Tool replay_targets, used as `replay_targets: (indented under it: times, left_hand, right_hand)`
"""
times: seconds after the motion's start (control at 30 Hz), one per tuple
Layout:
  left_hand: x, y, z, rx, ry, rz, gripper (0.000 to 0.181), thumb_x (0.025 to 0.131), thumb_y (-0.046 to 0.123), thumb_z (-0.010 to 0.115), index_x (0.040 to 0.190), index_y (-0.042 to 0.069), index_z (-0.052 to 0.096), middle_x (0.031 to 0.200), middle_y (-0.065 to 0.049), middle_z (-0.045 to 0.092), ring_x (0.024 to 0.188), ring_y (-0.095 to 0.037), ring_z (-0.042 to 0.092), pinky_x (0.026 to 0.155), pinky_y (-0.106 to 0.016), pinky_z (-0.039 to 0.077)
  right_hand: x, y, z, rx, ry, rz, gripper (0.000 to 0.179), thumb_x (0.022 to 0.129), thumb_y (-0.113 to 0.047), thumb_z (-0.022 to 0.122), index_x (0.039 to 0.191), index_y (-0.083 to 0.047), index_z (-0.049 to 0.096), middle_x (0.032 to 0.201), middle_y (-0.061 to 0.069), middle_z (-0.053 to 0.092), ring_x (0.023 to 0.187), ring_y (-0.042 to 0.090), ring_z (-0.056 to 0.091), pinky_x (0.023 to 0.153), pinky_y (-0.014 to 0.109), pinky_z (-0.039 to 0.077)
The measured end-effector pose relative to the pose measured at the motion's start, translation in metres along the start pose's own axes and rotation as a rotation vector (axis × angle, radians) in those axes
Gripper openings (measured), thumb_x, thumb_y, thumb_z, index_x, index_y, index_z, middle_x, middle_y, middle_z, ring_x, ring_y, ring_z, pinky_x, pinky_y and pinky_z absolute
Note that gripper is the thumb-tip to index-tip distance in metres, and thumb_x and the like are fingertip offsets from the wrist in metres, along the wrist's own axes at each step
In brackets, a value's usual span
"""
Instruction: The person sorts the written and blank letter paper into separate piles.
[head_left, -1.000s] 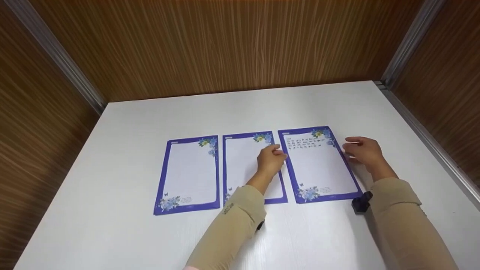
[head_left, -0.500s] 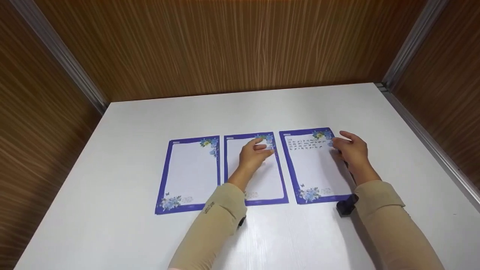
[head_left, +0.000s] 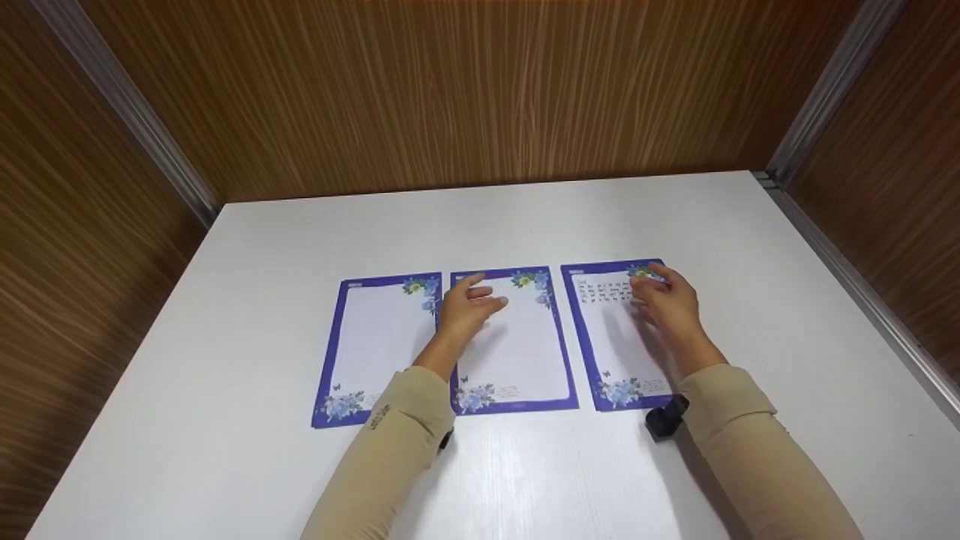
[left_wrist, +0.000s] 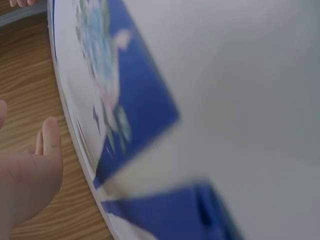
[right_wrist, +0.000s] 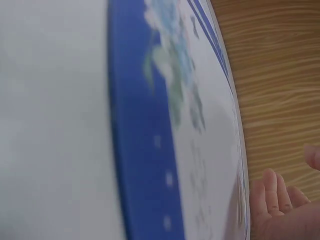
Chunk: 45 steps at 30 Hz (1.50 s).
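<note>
Three sheets of paper with purple-blue borders and flower prints lie side by side on the white table. The left sheet and the middle sheet bear no handwriting. On the right sheet several handwritten lines run across the top. My left hand hovers over the gap between the left and middle sheets, fingers relaxed and holding nothing. Above the right sheet's right side is my right hand, also holding nothing, its fingers loosely bent. It hides part of the writing and the flower print. Both wrist views show the hands with nothing in them.
The white table reaches back to a wood-grain panel. Further wood-grain panels with metal strips stand at left and right. A small black device sits at my right wrist, close to the right sheet's lower corner.
Both hands have moved left: the left hand from the right sheet's edge across the middle sheet, the right hand from beside the right sheet to above it. The sheets lie as before.
</note>
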<state>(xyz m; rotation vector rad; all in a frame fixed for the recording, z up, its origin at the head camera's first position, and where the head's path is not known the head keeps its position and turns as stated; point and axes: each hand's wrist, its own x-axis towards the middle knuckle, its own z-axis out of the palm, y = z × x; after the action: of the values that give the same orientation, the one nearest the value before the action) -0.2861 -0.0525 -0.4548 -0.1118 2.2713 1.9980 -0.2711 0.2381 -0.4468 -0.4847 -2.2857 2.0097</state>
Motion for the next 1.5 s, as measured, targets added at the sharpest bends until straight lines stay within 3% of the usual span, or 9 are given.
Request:
replay_targets:
  times: [0.33,0.5,0.9,1.13,1.27,1.37,1.5]
  left_hand:
    - [0.000,-0.004,-0.029,0.047,0.010,0.048,0.066,0.083,0.012,0.075,0.141,0.005,0.044,0.126,-0.012,0.057,0.114,-0.026,0.056,0.090,-0.034,0.050]
    - [0.000,-0.007,-0.041,0.067,-0.001,0.070,0.069,0.082,0.011,0.076,0.142,0.005,0.043,0.129,-0.013,0.056,0.118,-0.026,0.053,0.095,-0.032,0.047]
    - [-0.001,-0.012,-0.059,0.160,-0.071,0.092,0.070,0.081,0.011,0.077,0.141,0.002,0.043,0.136,-0.013,0.052,0.126,-0.025,0.046,0.103,-0.034,0.039]
    - [-0.002,-0.017,-0.065,0.350,-0.118,0.111,0.075,0.075,0.014,0.082,0.141,0.009,0.046,0.139,-0.005,0.050,0.131,-0.023,0.040,0.107,-0.034,0.034]
    - [-0.002,-0.020,-0.067,0.475,-0.167,0.167,0.077,0.072,0.013,0.084,0.139,0.008,0.048,0.138,-0.005,0.051,0.132,-0.024,0.039,0.110,-0.034,0.029]
    - [-0.002,-0.021,-0.068,0.556,-0.199,0.210,0.075,0.070,0.012,0.086,0.136,0.006,0.052,0.136,-0.007,0.053,0.131,-0.024,0.041,0.110,-0.033,0.028]
    - [-0.003,-0.022,-0.067,0.627,-0.243,0.221,0.073,0.068,0.012,0.087,0.133,0.005,0.055,0.136,-0.008,0.053,0.130,-0.025,0.042,0.110,-0.032,0.028]
  right_hand:
    - [-0.005,0.001,0.026,-0.005,-0.098,-0.090,0.067,0.095,-0.019,0.060,0.149,-0.002,0.024,0.137,0.023,0.046,0.110,0.023,0.055,0.099,0.040,0.043]
    - [-0.007,0.001,0.039,-0.077,-0.159,-0.111,0.069,0.094,-0.019,0.062,0.149,-0.003,0.024,0.137,0.023,0.046,0.120,0.033,0.049,0.101,0.043,0.041]
    - [-0.009,0.002,0.054,-0.261,-0.289,-0.133,0.077,0.087,-0.019,0.072,0.149,-0.008,0.027,0.139,0.019,0.047,0.126,0.031,0.046,0.105,0.039,0.038]
    - [-0.008,0.003,0.058,-0.498,-0.392,-0.218,0.089,0.078,-0.022,0.080,0.150,-0.012,0.028,0.142,0.013,0.046,0.133,0.032,0.037,0.110,0.047,0.027]
    - [-0.010,0.002,0.059,-0.654,-0.440,-0.294,0.092,0.074,-0.023,0.083,0.149,-0.012,0.031,0.142,0.011,0.046,0.136,0.035,0.031,0.111,0.051,0.021]
    - [-0.013,0.001,0.061,-0.734,-0.460,-0.326,0.091,0.073,-0.022,0.084,0.148,-0.012,0.034,0.143,0.012,0.044,0.136,0.037,0.029,0.111,0.051,0.022]
    - [-0.013,0.002,0.062,-0.798,-0.491,-0.341,0.087,0.073,-0.020,0.084,0.147,-0.013,0.038,0.147,0.011,0.039,0.137,0.036,0.028,0.110,0.049,0.024]
